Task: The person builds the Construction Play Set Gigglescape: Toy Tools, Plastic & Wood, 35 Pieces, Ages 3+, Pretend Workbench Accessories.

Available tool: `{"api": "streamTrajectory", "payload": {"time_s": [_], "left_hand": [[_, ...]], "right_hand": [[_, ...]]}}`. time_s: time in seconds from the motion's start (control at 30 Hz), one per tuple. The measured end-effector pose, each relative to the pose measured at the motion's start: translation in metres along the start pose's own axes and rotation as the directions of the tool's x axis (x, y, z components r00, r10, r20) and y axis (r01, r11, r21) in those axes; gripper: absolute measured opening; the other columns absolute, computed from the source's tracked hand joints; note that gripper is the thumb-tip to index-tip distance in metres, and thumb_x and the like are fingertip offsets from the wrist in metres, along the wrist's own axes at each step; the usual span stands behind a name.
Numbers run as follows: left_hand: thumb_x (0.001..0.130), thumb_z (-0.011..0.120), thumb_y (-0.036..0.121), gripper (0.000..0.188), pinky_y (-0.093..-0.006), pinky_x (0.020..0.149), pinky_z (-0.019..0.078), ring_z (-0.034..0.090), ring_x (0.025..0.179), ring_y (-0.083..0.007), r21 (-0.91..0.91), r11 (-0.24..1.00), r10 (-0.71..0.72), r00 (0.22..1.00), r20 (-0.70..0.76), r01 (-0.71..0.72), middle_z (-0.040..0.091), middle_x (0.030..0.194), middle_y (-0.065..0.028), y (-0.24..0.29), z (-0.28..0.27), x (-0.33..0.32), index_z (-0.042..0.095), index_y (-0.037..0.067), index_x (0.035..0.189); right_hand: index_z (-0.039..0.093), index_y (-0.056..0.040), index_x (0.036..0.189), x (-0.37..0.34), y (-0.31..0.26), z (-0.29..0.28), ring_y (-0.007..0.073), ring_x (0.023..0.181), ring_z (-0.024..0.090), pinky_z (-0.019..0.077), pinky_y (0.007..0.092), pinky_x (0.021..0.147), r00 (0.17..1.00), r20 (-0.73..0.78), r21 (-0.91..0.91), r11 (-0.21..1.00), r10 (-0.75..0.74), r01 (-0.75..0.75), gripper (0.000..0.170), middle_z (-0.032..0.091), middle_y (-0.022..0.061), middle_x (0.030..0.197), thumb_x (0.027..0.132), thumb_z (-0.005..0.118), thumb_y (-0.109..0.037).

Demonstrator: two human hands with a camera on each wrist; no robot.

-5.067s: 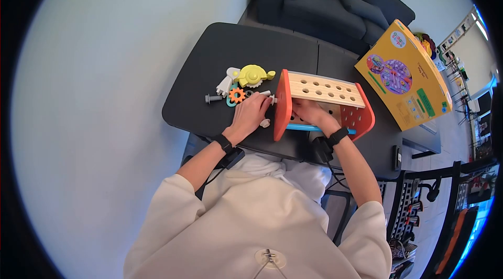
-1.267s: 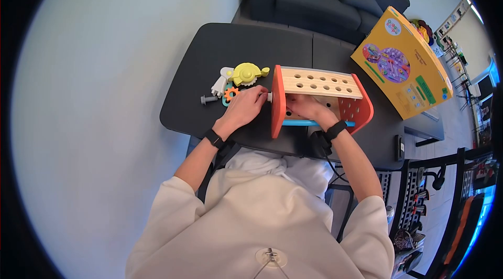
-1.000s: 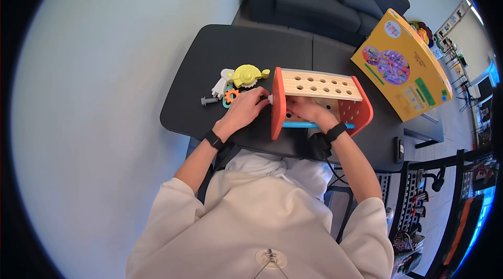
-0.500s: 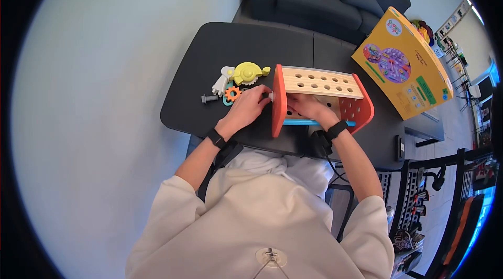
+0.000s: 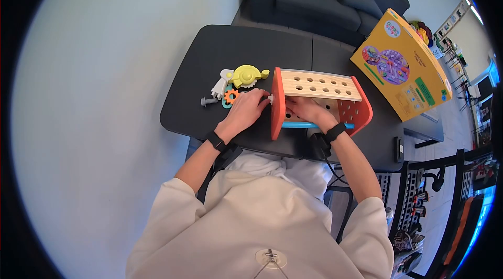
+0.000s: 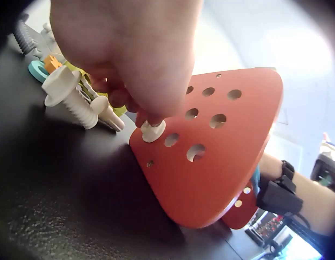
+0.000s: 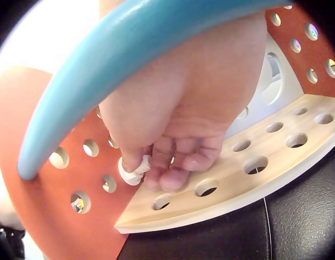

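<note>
I see the left hand (image 5: 244, 109) pinch a white knob (image 6: 153, 133) outside the left red panel (image 5: 278, 114); inside, the right hand (image 5: 310, 110), fingers curled, grips a white piece (image 7: 130, 173).

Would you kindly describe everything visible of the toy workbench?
The toy workbench stands on the black table. Two perforated red end panels are joined by pierced, wooden-looking boards and a glossy blue bar. At the left panel, the left hand pinches a white fastener outside; the right hand holds a white piece inside.

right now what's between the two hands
The red panel (head view), with a white bolt head at its outer face (left wrist view) and a white ring by its inner face (right wrist view).
</note>
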State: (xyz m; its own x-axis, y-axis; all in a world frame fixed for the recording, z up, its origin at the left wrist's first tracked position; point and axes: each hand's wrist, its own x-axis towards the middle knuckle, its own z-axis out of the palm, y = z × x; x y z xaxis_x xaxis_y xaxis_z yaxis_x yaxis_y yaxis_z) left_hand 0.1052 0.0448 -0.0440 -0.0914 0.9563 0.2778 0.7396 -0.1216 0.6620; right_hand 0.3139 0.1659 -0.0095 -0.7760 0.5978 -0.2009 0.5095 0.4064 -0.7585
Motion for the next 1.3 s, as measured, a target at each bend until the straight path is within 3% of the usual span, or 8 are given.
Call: {"api": "streamTrajectory", "payload": {"time_s": [0.37, 0.6, 0.87, 0.97, 1.03, 1.1, 1.2, 1.3], "left_hand": [[0.102, 0.072, 0.013, 0.020, -0.0517, 0.083, 0.0528, 0.069, 0.094, -0.0410, 0.103, 0.992, 0.083, 0.996, -0.035, -0.079, 0.073, 0.105, -0.0197, 0.003, 0.001, -0.002, 0.074, 0.000, 0.118], [0.100, 0.074, 0.015, 0.024, -0.0505, 0.087, 0.0526, 0.069, 0.096, -0.0406, 0.164, 0.982, 0.095, 0.995, -0.009, -0.092, 0.072, 0.101, -0.0179, 0.002, 0.002, -0.002, 0.073, 0.001, 0.119], [0.106, 0.065, 0.015, 0.026, -0.0429, 0.082, 0.0554, 0.070, 0.091, -0.0340, 0.026, 0.991, 0.130, 0.954, -0.270, -0.128, 0.071, 0.104, -0.0179, 0.020, -0.028, 0.006, 0.072, -0.001, 0.125], [0.111, 0.061, 0.020, 0.031, -0.0358, 0.083, 0.0559, 0.072, 0.095, -0.0262, -0.156, 0.988, -0.029, 0.980, -0.198, -0.002, 0.074, 0.115, -0.0152, 0.033, -0.046, 0.002, 0.071, -0.002, 0.130], [0.112, 0.059, 0.024, 0.035, -0.0338, 0.084, 0.0560, 0.072, 0.098, -0.0238, -0.252, 0.966, -0.097, 0.982, -0.159, 0.054, 0.075, 0.121, -0.0139, 0.046, -0.053, 0.000, 0.070, -0.002, 0.133], [0.114, 0.057, 0.035, 0.047, -0.0389, 0.101, 0.0537, 0.072, 0.116, -0.0292, -0.450, 0.882, -0.167, 0.986, -0.023, 0.139, 0.075, 0.126, -0.0183, 0.063, -0.051, -0.006, 0.066, -0.004, 0.140], [0.116, 0.050, 0.045, 0.059, -0.0385, 0.107, 0.0508, 0.070, 0.124, -0.0312, -0.436, 0.890, -0.115, 0.991, 0.066, 0.132, 0.072, 0.135, -0.0212, 0.070, -0.037, -0.007, 0.060, -0.003, 0.148], [0.117, 0.045, 0.051, 0.066, -0.0384, 0.116, 0.0448, 0.064, 0.136, -0.0323, -0.450, 0.878, -0.104, 0.982, 0.154, 0.164, 0.068, 0.145, -0.0215, 0.059, -0.028, -0.004, 0.051, 0.000, 0.158]], "right_hand": [[0.069, -0.0029, 0.122, 0.011, 0.021, 0.006, 0.0202, 0.077, 0.066, 0.0556, 0.0402, 0.077, 0.998, 0.002, 0.011, 0.998, -0.064, 0.063, 0.027, 0.069, 0.0091, 0.087, 0.111, 0.062, -0.027], [0.071, -0.0069, 0.131, 0.009, 0.021, 0.007, 0.0336, 0.102, 0.072, 0.0566, 0.0464, 0.094, 0.990, -0.047, -0.134, 0.983, -0.132, 0.125, 0.033, 0.076, 0.0167, 0.113, 0.110, 0.064, -0.031], [0.072, -0.0086, 0.131, -0.025, 0.009, -0.006, 0.0404, 0.107, 0.072, 0.0570, 0.0484, 0.097, 0.947, -0.128, -0.315, 0.917, -0.295, 0.243, 0.029, 0.074, 0.0203, 0.120, 0.109, 0.062, -0.025], [0.073, -0.0076, 0.128, -0.085, -0.031, -0.025, 0.0387, 0.105, 0.073, 0.0577, 0.0473, 0.092, 0.979, -0.117, -0.334, 0.935, -0.169, 0.122, 0.027, 0.075, 0.0200, 0.115, 0.108, 0.062, -0.022], [0.076, -0.0039, 0.120, -0.121, -0.052, -0.037, 0.0342, 0.096, 0.075, 0.0583, 0.0442, 0.084, 0.922, -0.284, -0.291, 0.940, -0.261, 0.176, 0.023, 0.076, 0.0185, 0.103, 0.108, 0.062, -0.019], [0.076, 0.0016, 0.105, -0.147, -0.064, -0.051, 0.0223, 0.072, 0.068, 0.0546, 0.0355, 0.071, 0.821, -0.548, -0.151, 0.984, -0.160, 0.091, 0.021, 0.072, 0.0138, 0.081, 0.108, 0.063, -0.015], [0.074, 0.0021, 0.115, -0.165, -0.047, -0.099, 0.0183, 0.074, 0.066, 0.0544, 0.0345, 0.073, 0.713, -0.692, -0.191, 0.981, -0.114, -0.029, 0.030, 0.071, 0.0144, 0.083, 0.111, 0.061, -0.025], [0.073, -0.0029, 0.127, -0.155, 0.048, -0.133, 0.0159, 0.079, 0.064, 0.0550, 0.0364, 0.080, 0.719, -0.695, -0.214, 0.960, -0.019, -0.181, 0.041, 0.073, 0.0099, 0.091, 0.116, 0.052, -0.037]]}}
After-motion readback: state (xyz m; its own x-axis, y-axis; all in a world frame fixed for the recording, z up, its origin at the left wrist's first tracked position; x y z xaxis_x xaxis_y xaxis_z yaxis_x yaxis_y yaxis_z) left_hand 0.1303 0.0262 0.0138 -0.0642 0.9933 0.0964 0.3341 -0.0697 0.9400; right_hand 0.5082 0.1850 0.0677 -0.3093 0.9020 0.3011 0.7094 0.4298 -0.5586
